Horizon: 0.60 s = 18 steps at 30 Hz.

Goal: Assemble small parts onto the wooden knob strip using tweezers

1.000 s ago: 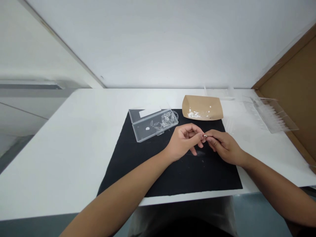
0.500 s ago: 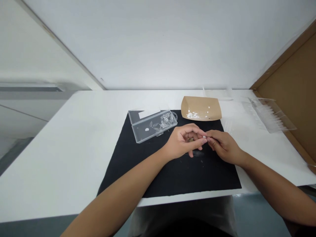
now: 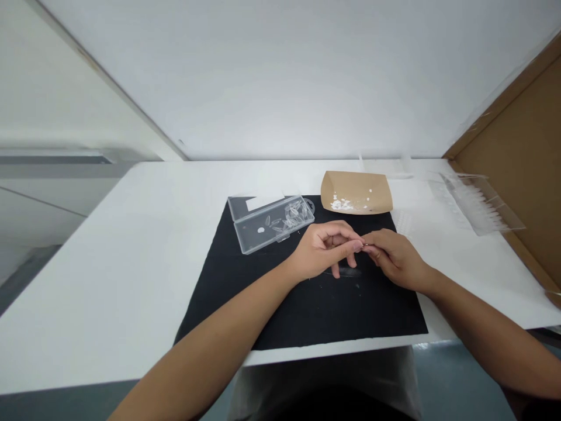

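Above the black cloth [image 3: 307, 310], my left hand [image 3: 326, 248] is closed in a pinch of thumb and index finger. A small white piece showed at these fingertips a moment earlier; it is now mostly hidden. My right hand [image 3: 392, 257] is closed as well, its thumb and index finger pinching a thin, shiny reddish object [image 3: 365, 245] too small to name. The fingertips of both hands meet at this object. Left of my hands lies an open clear plastic case [image 3: 252, 238] with several clear, pointed nail-tip-like pieces [image 3: 297, 215] in it.
A brown paper tray [image 3: 357, 182] with white bits in it stands behind my hands. Clear plastic sheets with a toothed row of pieces [image 3: 482, 207] lie at the right, by a brown cardboard wall [image 3: 521, 152]. The white table [image 3: 109, 280] extends to the left.
My left fingertips have moved slightly left and closer against my right fingertips. The white piece that showed between them is now covered. The case and tray stay put.
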Each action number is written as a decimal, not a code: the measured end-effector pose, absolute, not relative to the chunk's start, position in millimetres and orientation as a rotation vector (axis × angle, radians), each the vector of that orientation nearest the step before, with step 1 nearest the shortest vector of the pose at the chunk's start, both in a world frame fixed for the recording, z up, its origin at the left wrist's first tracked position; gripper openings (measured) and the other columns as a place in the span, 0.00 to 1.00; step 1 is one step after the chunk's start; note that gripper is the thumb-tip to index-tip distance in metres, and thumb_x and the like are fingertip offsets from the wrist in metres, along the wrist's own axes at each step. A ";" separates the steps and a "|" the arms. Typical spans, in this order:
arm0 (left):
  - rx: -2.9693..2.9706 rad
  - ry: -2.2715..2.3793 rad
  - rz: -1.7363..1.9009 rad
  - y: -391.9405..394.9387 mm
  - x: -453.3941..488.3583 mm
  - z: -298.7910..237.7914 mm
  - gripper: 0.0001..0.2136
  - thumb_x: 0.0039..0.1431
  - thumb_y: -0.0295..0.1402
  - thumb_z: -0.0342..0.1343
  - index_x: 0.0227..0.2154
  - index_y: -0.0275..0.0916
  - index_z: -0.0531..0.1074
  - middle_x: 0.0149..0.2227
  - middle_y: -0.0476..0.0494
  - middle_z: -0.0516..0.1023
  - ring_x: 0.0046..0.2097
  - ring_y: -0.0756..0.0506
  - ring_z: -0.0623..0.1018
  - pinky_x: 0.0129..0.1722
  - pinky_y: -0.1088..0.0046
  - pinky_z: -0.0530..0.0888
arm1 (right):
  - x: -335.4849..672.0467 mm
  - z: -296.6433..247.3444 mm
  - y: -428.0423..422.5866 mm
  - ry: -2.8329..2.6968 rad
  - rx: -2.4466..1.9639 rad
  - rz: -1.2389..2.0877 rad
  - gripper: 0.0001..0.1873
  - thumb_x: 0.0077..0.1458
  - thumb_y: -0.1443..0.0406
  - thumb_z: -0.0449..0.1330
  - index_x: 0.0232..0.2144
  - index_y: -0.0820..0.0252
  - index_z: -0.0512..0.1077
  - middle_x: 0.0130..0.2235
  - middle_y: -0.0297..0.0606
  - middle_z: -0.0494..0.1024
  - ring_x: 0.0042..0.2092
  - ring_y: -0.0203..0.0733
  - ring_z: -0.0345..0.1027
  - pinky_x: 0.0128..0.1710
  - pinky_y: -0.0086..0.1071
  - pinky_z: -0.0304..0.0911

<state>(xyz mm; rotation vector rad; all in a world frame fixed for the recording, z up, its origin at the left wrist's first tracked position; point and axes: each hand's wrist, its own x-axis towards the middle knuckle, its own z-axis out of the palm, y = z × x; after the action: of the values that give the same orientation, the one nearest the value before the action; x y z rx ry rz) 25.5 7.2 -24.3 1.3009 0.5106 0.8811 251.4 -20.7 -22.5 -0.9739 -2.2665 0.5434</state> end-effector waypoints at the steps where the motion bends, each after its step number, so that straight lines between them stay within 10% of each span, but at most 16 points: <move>1: 1.314 0.519 0.891 6.6 25.7 -24.7 0.13 0.62 0.40 0.68 0.38 0.33 0.80 0.37 0.45 0.76 0.30 0.48 0.84 0.15 0.80 0.79 | 251.2 -22.3 -20.7 -2.266 -0.974 0.547 0.12 0.76 0.62 0.51 0.47 0.54 0.75 0.35 0.33 0.81 0.35 0.38 0.71 0.38 0.34 0.60; 18: 1.803 0.773 1.309 -7.8 34.6 -31.5 0.06 0.67 0.34 0.62 0.37 0.36 0.77 0.39 0.43 0.78 0.26 0.56 0.75 0.21 0.84 0.72 | 257.8 -27.0 -15.9 -2.285 -0.918 0.289 0.10 0.73 0.65 0.55 0.49 0.53 0.76 0.33 0.34 0.80 0.32 0.39 0.67 0.37 0.36 0.58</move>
<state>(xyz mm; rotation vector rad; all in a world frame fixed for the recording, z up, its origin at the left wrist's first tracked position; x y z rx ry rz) 34.6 -7.8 -31.5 1.8034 0.7735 1.3087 257.8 -15.9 -27.0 -0.9179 -2.2855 0.2893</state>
